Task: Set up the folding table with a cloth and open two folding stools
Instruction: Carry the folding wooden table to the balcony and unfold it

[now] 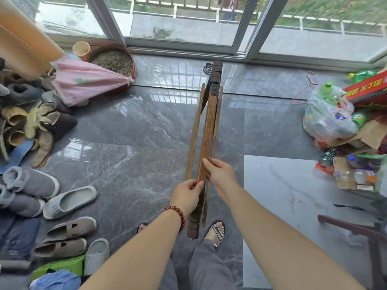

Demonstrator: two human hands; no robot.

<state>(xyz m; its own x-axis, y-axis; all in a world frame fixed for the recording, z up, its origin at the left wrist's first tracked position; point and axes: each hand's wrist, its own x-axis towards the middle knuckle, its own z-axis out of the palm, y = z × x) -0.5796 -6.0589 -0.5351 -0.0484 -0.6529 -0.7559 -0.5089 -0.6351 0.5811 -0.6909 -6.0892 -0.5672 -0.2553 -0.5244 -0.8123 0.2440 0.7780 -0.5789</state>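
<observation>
- The folding stool (210, 122) is folded flat, its wooden legs pressed together in one narrow bundle. Its long axis runs straight away from the person, from above the feet toward the sliding door (184, 24).
- The left hand (187, 195) pinches the near end from the left side, thumb on top of the middle rail.
- The right hand (221, 174) grips the right-side rails slightly farther along, fingers curled over them.
- Both hands sit at the near end on opposite sides, so pulling them apart sideways should spread the legs.
- I cannot tell whether the far end touches the floor (129, 130).
</observation>
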